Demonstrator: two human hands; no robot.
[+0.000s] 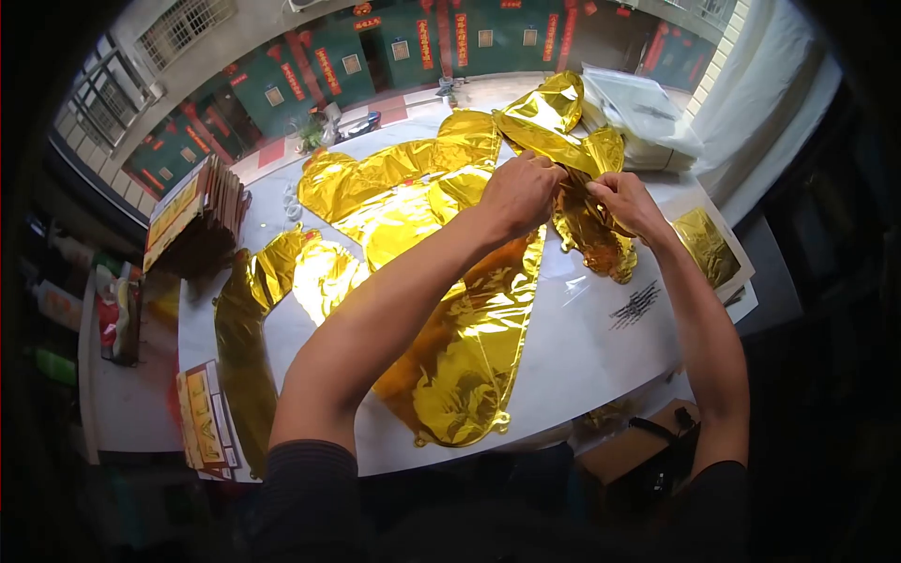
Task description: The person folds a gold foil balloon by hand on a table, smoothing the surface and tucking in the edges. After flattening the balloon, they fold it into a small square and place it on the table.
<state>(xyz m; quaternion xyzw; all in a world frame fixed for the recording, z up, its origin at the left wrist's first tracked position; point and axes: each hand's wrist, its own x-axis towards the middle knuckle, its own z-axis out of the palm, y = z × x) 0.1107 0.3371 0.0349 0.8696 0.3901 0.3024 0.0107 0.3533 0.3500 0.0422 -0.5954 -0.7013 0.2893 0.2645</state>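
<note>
My left hand [524, 192] is closed in a pinch at the upper edge of a crumpled gold foil balloon [593, 235]. Just to its right, my right hand [627, 202] pinches the same balloon between thumb and fingers. The foil hangs down between and below both hands, its lower end over the tabletop. Beneath my left arm lies a large flat gold foil balloon [460, 375], with small tabs at its near rounded end. More flat gold foil [404, 178] spreads behind it. A shiny gold piece [544, 108] rises beyond my hands.
A tall stack of printed cards [192, 220] stands at the table's left. Clear plastic packets [643, 113] are piled at the back right. Folded gold foil [706, 246] lies on white sheets at the right edge. A curved gold strip [246, 347] and printed packages [206, 418] lie front left.
</note>
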